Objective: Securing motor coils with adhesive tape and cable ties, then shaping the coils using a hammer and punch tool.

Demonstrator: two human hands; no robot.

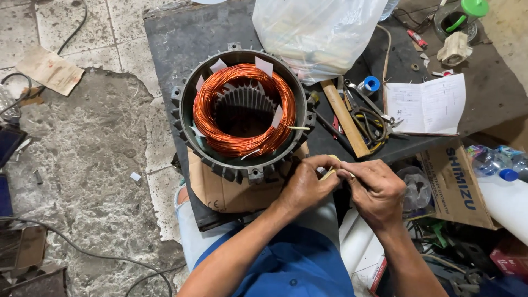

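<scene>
A motor stator [242, 113] in a dark ribbed housing stands on a sheet of cardboard [220, 190], with copper coil windings [236, 140] and white paper slips tucked around its bore. Just in front of it, my left hand [305, 184] and my right hand [377, 190] meet fingertip to fingertip. Together they pinch a thin pale yellow strip [330, 171], perhaps a sleeve or wedge. A similar yellow piece [298, 128] pokes out of the winding at the right.
A dark work board [176, 38] carries a clear plastic bag [316, 33], a wooden stick [345, 118], pliers and scissors [369, 118], a blue tape roll [372, 84] and an open notebook [424, 104]. A cardboard box [456, 184] and plastic bottles [495, 162] lie at right. Cables cross the cracked floor [88, 148].
</scene>
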